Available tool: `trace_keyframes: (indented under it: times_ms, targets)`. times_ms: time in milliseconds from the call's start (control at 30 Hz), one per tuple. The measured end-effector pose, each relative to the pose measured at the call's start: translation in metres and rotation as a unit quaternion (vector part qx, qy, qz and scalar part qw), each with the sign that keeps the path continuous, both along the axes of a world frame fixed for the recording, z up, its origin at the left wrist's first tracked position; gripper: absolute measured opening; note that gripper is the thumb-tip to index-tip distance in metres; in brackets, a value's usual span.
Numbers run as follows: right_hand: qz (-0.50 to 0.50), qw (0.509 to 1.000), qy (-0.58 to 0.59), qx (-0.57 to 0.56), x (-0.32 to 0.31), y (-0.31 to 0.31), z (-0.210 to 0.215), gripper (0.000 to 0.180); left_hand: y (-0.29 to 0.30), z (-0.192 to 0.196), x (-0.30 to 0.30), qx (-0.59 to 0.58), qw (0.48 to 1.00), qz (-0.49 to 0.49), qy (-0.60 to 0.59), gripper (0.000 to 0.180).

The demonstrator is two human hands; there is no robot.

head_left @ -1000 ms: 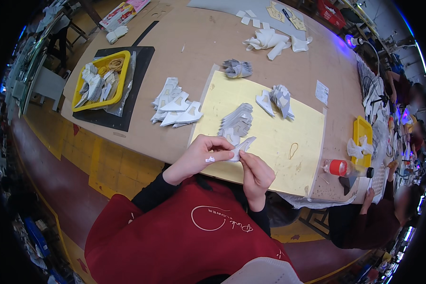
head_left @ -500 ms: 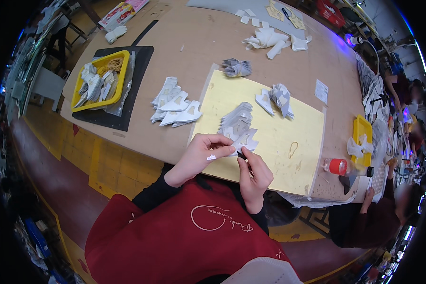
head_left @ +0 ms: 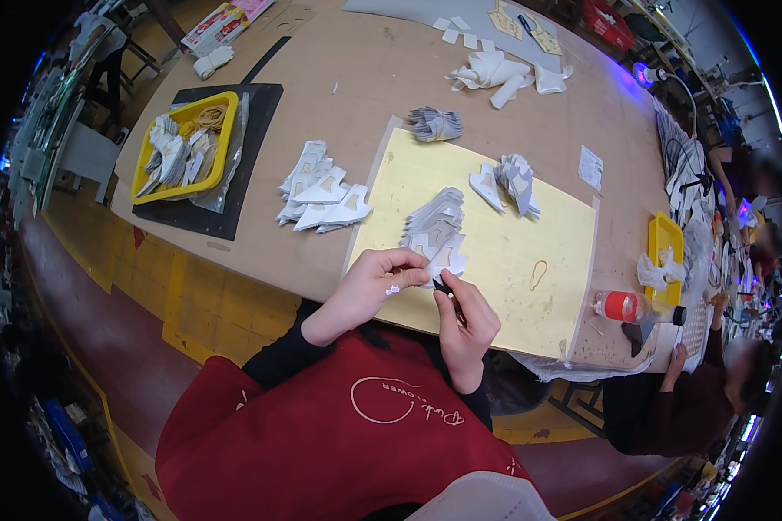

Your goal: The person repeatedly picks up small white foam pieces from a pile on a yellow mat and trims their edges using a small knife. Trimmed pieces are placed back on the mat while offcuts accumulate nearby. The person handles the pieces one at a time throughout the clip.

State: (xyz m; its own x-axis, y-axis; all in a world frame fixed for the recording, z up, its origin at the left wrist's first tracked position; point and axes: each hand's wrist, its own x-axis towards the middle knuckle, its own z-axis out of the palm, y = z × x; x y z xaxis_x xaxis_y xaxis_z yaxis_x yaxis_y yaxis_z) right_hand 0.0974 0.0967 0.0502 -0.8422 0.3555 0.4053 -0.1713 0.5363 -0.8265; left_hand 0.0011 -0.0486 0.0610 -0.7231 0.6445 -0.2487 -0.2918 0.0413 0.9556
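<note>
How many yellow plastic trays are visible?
2: one yellow plastic tray left, over the flat black sheet; another right, beyond the clear red-labelled bottle; others may be hidden.

The bench [head_left: 356,91] spans the middle of the frame, with a sheet [head_left: 495,295] on it right of centre. On the sheet, a stack [head_left: 434,213] lies just above the hands [head_left: 378,282], a bundle [head_left: 519,182] to its upper right, a band [head_left: 540,274] to its lower right. Left of the sheet sits a pile [head_left: 326,195]; farther left, a tray [head_left: 228,141] on a mat [head_left: 256,143]. A bottle [head_left: 621,306] is just right of the sheet.
</note>
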Motion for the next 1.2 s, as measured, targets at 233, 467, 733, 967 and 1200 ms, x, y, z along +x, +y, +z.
trace_keyframes:
  times_ms: [233, 467, 733, 967, 1200]
  targets:
    - [-0.016, 1.000, -0.005, -0.018, 0.000, -0.006, 0.001, 0.028, 0.002, 0.007, 0.002, -0.003, 1.000, 0.001, -0.001, 0.017]
    - [-0.035, 0.995, 0.069, 0.063, -0.004, -0.005, -0.008, 0.027, 0.003, 0.009, 0.003, -0.005, 0.999, 0.022, 0.028, 0.022]
    - [0.038, 0.875, -0.070, -0.477, 0.002, 0.003, -0.016, 0.022, 0.006, 0.004, 0.002, -0.025, 0.996, 0.031, 0.082, 0.022]
    - [0.092, 0.918, -0.049, -0.381, 0.004, -0.008, -0.004, 0.021, 0.010, -0.007, -0.002, -0.058, 0.984, 0.108, 0.129, 0.019]
    - [0.167, 0.970, -0.102, -0.141, -0.010, -0.017, 0.007, 0.030, 0.004, -0.023, -0.008, -0.092, 0.970, 0.156, 0.163, 0.021]
